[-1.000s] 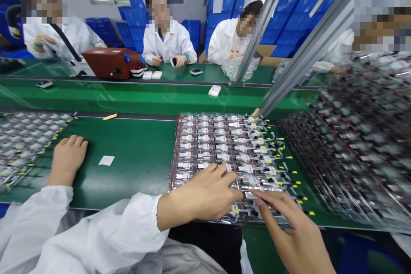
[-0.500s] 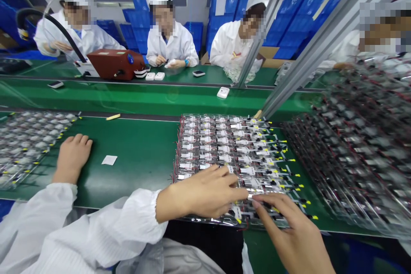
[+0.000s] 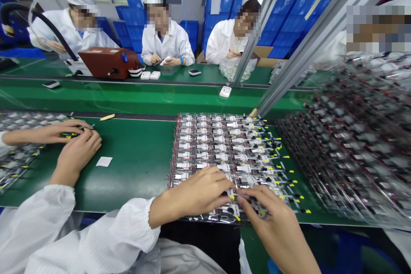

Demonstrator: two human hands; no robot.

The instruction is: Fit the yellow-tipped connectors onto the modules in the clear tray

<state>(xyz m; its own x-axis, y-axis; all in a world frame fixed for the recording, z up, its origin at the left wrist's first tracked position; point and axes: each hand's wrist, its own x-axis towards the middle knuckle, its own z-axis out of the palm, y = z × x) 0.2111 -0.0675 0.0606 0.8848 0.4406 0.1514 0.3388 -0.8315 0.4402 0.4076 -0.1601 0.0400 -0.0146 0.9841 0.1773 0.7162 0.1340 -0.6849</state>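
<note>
A clear tray of small wired parts with white labels, red wires and yellow tips lies on the green bench in front of me. My left hand, in a white sleeve, rests on the tray's front rows with its fingers curled and pinched onto one small part. My right hand comes in from the lower right. Its fingertips are pinched on the same small wired part, touching my left fingertips.
A co-worker's two hands work at the edge of another tray on the left, beside a white paper slip. More filled trays are stacked at the right. Beyond a green conveyor, several people sit by a red-brown box.
My hands have shifted slightly left along the tray's front rows and closed together. The co-worker's hand lifted from the bench, and a second hand joined it at the left tray.
</note>
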